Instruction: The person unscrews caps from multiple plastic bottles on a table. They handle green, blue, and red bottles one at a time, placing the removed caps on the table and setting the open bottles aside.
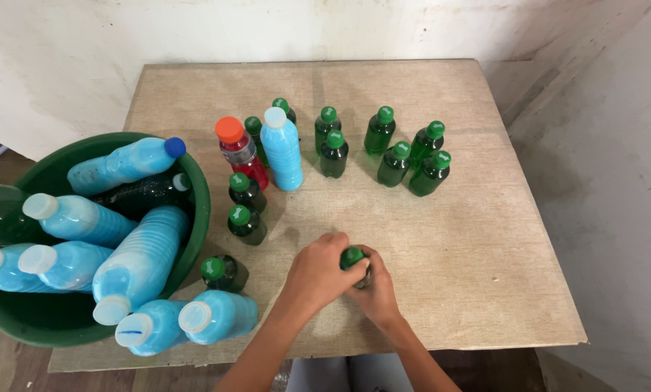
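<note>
Both hands meet at the near middle of the wooden table (485, 239) — the left hand (317, 274) wraps around a small green bottle (354, 260), the right hand (376, 290) cups it from the other side, green cap poking out between the fingers. Beyond them stand more small green bottles (334, 154), a tall blue bottle (282, 148) and a red bottle (242, 151) — at left, a green tub (195, 218) heaped with blue bottles.
</note>
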